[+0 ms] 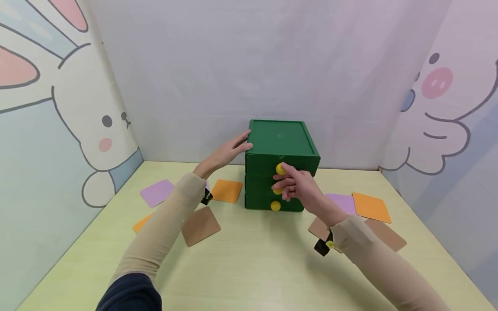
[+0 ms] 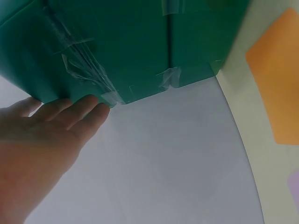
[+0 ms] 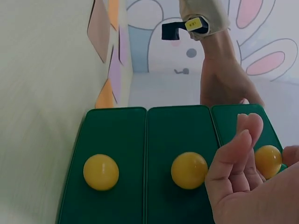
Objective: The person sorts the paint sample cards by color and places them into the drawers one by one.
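A green three-drawer cabinet (image 1: 281, 138) stands at the back of the table, its drawers closed and a round yellow knob on each. My right hand (image 1: 305, 190) is at its front, with thumb and index finger pinching the top knob (image 3: 268, 161). The other right fingers are curled in front of the middle knob (image 3: 189, 170); the bottom knob (image 3: 101, 172) is uncovered. Against the upper left side of the cabinet rests my left hand (image 1: 227, 151), fingers extended. In the left wrist view its fingertips (image 2: 100, 112) meet the green side, which has clear tape across the drawer seams.
Purple, orange and brown square cards lie on both sides of the table, among them a brown card (image 1: 200, 226) at left and an orange card (image 1: 371, 207) at right. A white cloth wall (image 1: 272, 65) rises behind the cabinet, with printed cartoon panels either side.
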### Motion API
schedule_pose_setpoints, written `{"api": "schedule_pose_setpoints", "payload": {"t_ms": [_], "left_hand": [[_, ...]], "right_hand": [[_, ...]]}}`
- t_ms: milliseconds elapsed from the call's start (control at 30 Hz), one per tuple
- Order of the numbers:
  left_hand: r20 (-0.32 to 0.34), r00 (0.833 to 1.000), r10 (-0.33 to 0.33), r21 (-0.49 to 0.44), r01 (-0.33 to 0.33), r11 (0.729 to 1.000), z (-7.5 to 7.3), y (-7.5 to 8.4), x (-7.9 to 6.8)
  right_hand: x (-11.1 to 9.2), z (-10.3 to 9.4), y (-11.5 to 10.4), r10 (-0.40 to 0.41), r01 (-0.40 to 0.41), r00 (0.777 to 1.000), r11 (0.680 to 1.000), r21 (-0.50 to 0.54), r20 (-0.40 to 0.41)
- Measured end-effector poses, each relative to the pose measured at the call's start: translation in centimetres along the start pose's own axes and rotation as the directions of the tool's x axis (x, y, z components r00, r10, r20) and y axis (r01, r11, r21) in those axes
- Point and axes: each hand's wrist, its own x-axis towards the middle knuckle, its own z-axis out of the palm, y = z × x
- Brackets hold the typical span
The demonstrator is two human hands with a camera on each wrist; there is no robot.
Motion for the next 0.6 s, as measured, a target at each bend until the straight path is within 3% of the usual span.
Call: {"api": "schedule_pose_setpoints", "payload": {"t_ms": [167, 533, 600], "left_hand": [[-0.003, 1.000, -0.006, 0.005, 0.006, 1.000, 0.02, -0.17, -0.03], [0.019, 1.000, -0.005, -0.026, 0.006, 1.000, 0.16, -0.41, 0.04], [0.029, 1.000, -0.012, -0.030, 0.013, 0.999, 0.08, 0.50, -0.44]], "right_hand": [[0.16, 0.74, 0.11, -0.013, 0.015, 0.999, 0.999, 0.040, -0.037], [0.01, 1.15, 0.42, -0.035, 0.036, 0.996, 0.999, 0.017, -0.081], [-0.01, 1.17, 0.46, -0.034, 0.035, 0.996, 0.999, 0.016, -0.082]]}}
